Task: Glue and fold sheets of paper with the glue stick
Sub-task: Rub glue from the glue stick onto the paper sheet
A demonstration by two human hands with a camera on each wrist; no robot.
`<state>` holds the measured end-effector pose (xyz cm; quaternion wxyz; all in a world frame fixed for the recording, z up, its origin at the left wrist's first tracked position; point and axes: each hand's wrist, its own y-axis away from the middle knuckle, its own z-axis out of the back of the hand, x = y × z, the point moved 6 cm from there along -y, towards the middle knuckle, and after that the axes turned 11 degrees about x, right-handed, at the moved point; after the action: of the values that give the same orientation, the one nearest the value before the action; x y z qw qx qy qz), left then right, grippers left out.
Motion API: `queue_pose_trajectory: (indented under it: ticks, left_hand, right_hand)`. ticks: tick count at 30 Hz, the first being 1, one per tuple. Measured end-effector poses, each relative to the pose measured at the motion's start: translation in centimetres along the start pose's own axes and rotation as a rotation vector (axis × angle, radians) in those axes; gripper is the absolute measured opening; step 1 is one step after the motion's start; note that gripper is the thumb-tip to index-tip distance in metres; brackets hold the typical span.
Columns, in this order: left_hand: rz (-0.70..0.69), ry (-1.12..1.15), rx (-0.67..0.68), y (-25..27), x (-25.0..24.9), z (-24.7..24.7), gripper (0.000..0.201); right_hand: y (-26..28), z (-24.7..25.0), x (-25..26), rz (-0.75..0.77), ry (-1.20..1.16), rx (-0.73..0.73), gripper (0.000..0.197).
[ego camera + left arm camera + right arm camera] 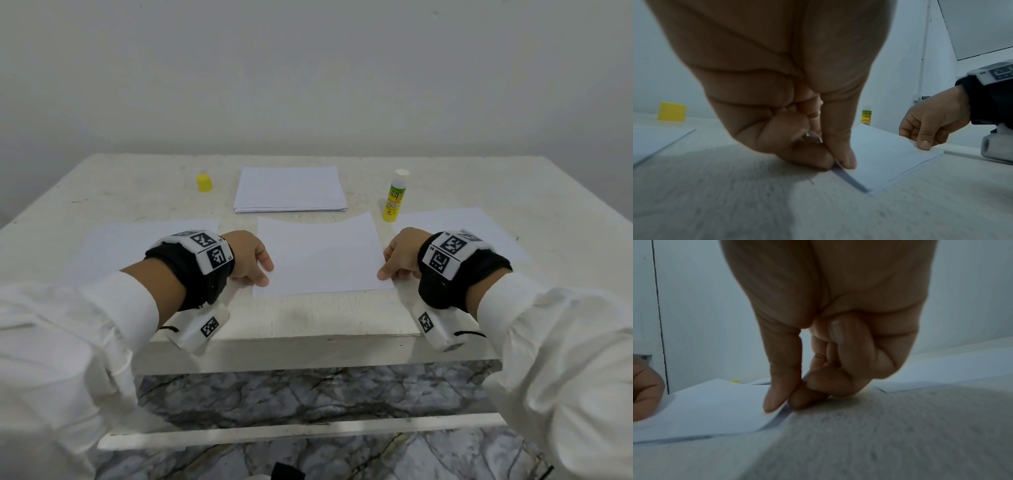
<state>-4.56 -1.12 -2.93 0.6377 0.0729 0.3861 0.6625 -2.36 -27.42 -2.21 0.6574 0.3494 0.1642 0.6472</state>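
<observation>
Both my hands pinch one white sheet (322,253) near the table (308,315) edge: left hand (248,257), right hand (402,255). Farther off: one paper stack (289,188), one uncapped glue stick (394,197), one yellow cap (204,182), two side sheets. Left wrist view: thumb and finger (840,146) grip the sheet's lifted left edge. Right wrist view: thumb and forefinger (781,378) clamp its curled right edge.

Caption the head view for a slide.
Both hands, left hand and right hand, pinch the centre sheet; uncapped glue stick stands nearby.

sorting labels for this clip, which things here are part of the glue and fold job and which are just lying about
In the job:
- middle sheet, pinched by left hand and right hand
- glue stick, uncapped
- paper stack

Lying about:
- yellow cap
- left sheet
- right sheet
</observation>
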Motion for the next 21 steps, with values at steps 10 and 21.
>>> queue_pose_trajectory:
  ticks: [10,21]
  left_hand:
    - [0.103,-0.49,0.036,-0.5,0.3,0.4,0.086]
    - [0.12,-0.757,0.127,-3.5,0.7,0.6,0.133]
  right_hand:
    - [0.0,0.2,2.5,-0.079,0.329,-0.078,0.067]
    - [-1.7,-4.0,15.7,0.162,0.571,0.096,0.052]
